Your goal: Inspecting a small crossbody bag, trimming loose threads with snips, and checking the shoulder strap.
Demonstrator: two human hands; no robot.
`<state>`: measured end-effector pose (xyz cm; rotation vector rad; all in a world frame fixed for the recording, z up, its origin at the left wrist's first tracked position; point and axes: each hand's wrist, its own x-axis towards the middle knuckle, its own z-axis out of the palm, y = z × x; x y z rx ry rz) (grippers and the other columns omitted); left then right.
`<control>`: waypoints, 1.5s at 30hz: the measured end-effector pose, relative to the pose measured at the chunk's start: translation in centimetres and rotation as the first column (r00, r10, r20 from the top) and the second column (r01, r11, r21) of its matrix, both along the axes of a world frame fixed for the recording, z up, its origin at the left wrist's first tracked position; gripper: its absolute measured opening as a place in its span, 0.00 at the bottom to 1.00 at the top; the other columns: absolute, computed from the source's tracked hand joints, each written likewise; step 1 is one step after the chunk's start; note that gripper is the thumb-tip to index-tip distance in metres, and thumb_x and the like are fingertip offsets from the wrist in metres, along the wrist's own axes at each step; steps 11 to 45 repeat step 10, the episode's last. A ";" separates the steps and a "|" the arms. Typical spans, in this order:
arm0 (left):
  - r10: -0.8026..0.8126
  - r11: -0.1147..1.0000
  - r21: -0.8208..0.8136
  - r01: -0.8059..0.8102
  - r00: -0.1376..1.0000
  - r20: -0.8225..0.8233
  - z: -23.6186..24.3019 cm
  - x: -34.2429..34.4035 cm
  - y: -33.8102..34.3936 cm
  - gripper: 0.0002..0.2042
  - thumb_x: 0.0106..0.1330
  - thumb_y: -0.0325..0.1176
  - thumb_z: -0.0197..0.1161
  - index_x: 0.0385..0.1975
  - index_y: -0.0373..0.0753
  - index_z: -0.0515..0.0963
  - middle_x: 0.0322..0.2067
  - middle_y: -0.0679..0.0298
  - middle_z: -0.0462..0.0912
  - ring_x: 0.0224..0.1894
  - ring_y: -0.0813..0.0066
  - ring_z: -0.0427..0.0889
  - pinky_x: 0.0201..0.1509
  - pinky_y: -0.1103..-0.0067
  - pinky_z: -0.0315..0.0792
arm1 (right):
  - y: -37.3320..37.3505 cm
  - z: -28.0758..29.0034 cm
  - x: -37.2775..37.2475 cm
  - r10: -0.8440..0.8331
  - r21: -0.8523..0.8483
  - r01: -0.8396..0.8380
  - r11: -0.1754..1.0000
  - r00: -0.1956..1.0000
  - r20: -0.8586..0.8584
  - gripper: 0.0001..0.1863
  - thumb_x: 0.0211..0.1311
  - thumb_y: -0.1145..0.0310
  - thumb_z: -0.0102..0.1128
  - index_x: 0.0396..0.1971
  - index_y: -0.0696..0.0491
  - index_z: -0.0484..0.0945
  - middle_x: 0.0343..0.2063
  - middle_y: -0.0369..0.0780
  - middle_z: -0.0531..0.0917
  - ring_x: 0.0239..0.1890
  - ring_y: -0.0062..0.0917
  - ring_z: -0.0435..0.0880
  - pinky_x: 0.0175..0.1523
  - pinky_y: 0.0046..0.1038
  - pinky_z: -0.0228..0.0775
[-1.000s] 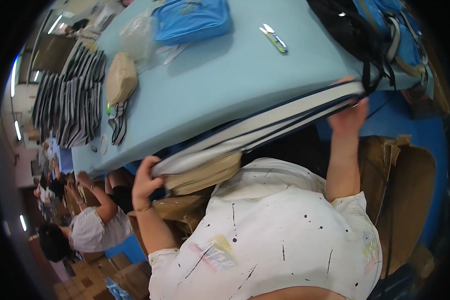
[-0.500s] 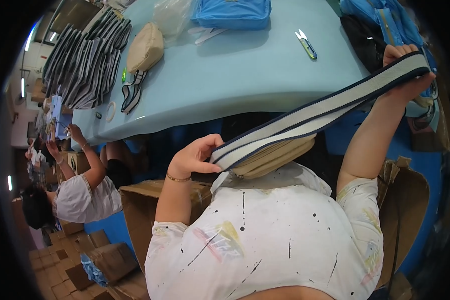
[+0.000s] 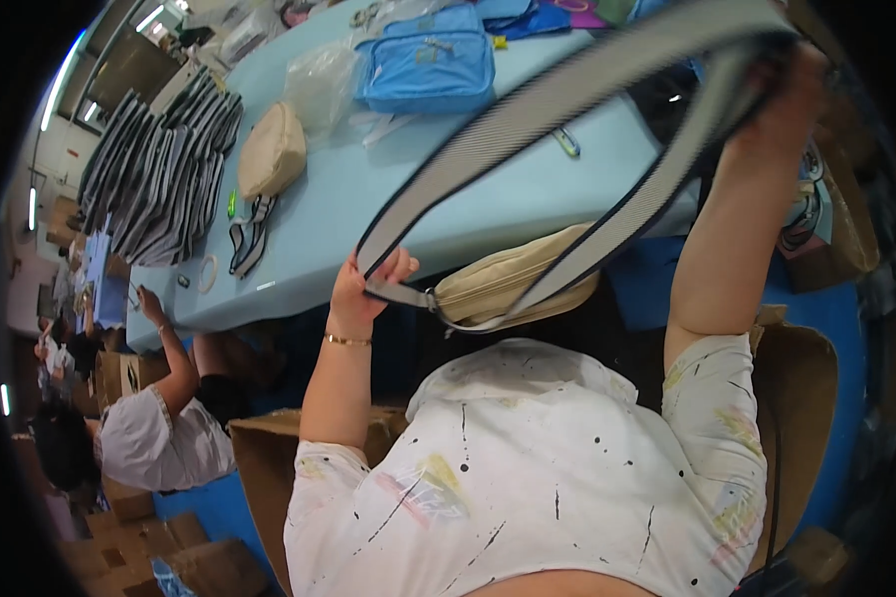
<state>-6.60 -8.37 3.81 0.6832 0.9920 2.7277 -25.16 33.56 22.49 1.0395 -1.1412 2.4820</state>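
Observation:
A long webbing strap (image 3: 528, 117), pale grey with navy edges, runs in a wide loop between my two hands. Closed round its near left bend is my left hand (image 3: 353, 298). My right hand (image 3: 782, 104), raised at the far right and smeared by motion, grips the other end of the loop. From the strap hangs a beige zippered bag (image 3: 518, 284), in front of my body by the table edge. Its left end is joined to the strap close to my left hand.
On the light blue table (image 3: 319, 214) lie another beige bag (image 3: 272, 151), a blue bag (image 3: 428, 62), thread snips (image 3: 566, 141) and a tall row of grey-black pieces (image 3: 159, 169). A seated person (image 3: 164, 438) works at left. Cardboard boxes (image 3: 274, 478) stand around me.
My right hand has risen and the strap has spread from a flat doubled band into an open loop. My left hand has moved up and left. The hanging bag shows more fully.

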 end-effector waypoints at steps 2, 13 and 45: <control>0.076 0.931 -0.350 -0.103 0.993 -0.089 2.0 -0.3 0.9 0.17 0.55 0.43 0.70 0.36 0.39 0.76 0.25 0.68 0.71 0.32 0.72 0.71 0.48 0.71 0.65 | -5.0 2.0 3.2 -0.090 0.341 0.086 0.936 0.996 -0.005 0.22 0.56 0.70 0.63 0.51 0.59 0.72 0.34 0.39 0.81 0.34 0.20 0.82 0.39 0.19 0.75; 0.141 0.689 -0.537 -0.486 0.818 -0.558 15.0 -2.8 7.1 0.44 0.51 0.49 0.73 0.64 0.34 0.57 0.58 0.55 0.68 0.63 0.63 0.65 0.65 0.69 0.57 | -13.2 5.9 9.0 0.253 0.848 0.288 0.446 0.868 -0.428 0.25 0.46 0.70 0.73 0.47 0.51 0.75 0.31 0.35 0.80 0.35 0.18 0.80 0.45 0.20 0.72; 0.141 0.689 -0.537 -0.486 0.818 -0.558 15.0 -2.8 7.1 0.44 0.51 0.49 0.73 0.64 0.34 0.57 0.58 0.55 0.68 0.63 0.63 0.65 0.65 0.69 0.57 | -13.2 5.9 9.0 0.253 0.848 0.288 0.446 0.868 -0.428 0.25 0.46 0.70 0.73 0.47 0.51 0.75 0.31 0.35 0.80 0.35 0.18 0.80 0.45 0.20 0.72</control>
